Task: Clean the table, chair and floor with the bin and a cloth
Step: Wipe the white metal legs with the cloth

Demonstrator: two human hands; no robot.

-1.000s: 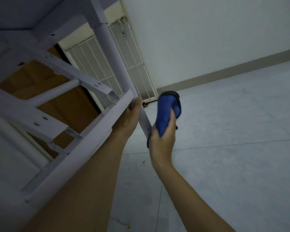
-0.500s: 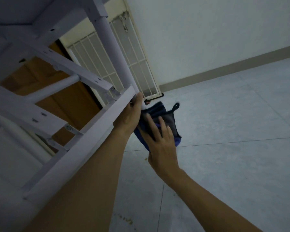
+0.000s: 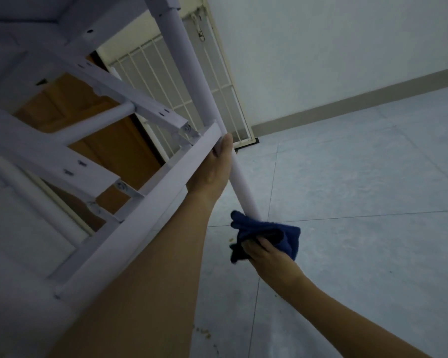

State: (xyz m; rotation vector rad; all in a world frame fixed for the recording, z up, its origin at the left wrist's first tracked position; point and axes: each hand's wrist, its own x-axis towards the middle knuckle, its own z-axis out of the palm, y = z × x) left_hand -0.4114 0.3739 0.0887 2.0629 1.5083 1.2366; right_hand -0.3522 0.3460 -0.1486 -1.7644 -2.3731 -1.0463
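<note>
Cloth (image 3: 267, 229), dark blue and bunched, sits right of centre, wrapped round the lowest visible part of a white tubular leg (image 3: 239, 179). The right hand (image 3: 269, 257) comes in from the near right and clamps the cloth from below, fingers curled into its folds. The grip looks suited to dragging the fabric along the tube. Nearest of all, brown crumbs (image 3: 203, 332) lie scattered on the pale tiled floor (image 3: 360, 254) between the two forearms. A few more lie just left of the cloth, so the floor looks not yet cleaned.

Farther up the leg, the left hand (image 3: 212, 171) closes round the corner where a flat side rail (image 3: 145, 210) meets it. The thumb lies along the joint and the fingers are hidden behind the rail. It appears to hold the whole white frame (image 3: 49, 156) tipped toward the camera. That exposes the underside, with its cross rails and screwed brackets, and leaves the leg open to wiping. I cannot tell whether this is the chair or the bench.

Behind the frame on the far left stands a brown wooden door (image 3: 109, 140) and beside it a cream metal grille (image 3: 225, 99). A plain wall (image 3: 321, 47) with a grey-brown skirting (image 3: 347, 102) runs off to the far right. No bin is in view.
</note>
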